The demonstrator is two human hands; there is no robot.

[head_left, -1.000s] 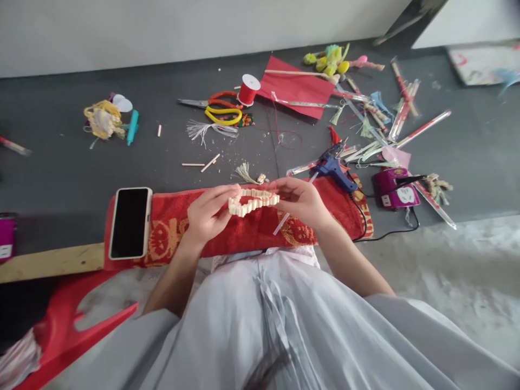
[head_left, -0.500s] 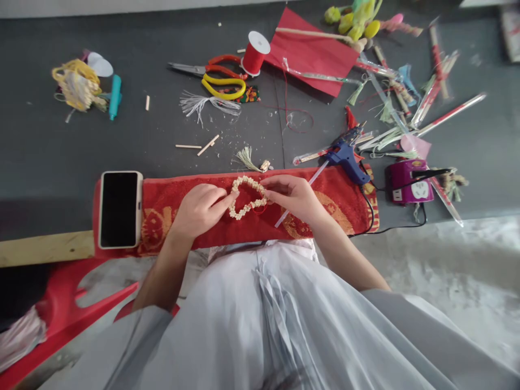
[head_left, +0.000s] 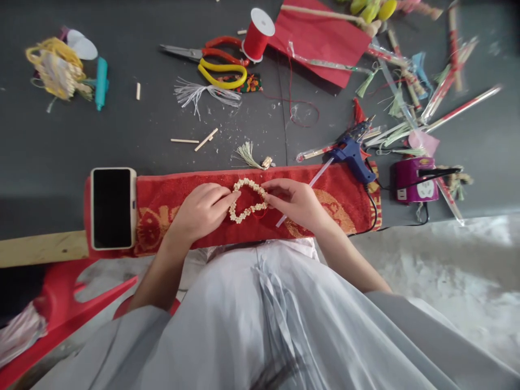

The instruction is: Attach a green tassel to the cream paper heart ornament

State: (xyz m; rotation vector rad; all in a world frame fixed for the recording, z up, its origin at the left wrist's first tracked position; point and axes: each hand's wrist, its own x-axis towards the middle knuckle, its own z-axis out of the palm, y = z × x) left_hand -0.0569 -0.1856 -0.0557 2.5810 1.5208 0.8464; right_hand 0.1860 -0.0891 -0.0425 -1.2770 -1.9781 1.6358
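Note:
A cream-coloured beaded or braided ring (head_left: 244, 216), bent into a rough heart shape, is held over a red towel (head_left: 195, 179). My left hand (head_left: 202, 212) pinches its left side between thumb and fingers. On the opposite side, the thumb and fingertips of my right hand (head_left: 294, 201) grip the ring. A loop of thin red thread hangs at its lower right. Just beyond the ring lie a pale tassel (head_left: 248, 154) and a small cream piece (head_left: 267, 162). Whether the ring touches the towel I cannot tell.
A phone (head_left: 113, 208) lies on the towel's left end. A blue glue gun (head_left: 352, 157) with a clear stick rests at the right, its cord near a purple power socket (head_left: 414, 187). Farther back are scissors (head_left: 223, 76), a red thread spool (head_left: 257, 40) and red paper (head_left: 317, 32).
The view has shifted slightly, moving the far table items outward and up in the picture. Both hands keep their hold on the ring, which looks almost unchanged.

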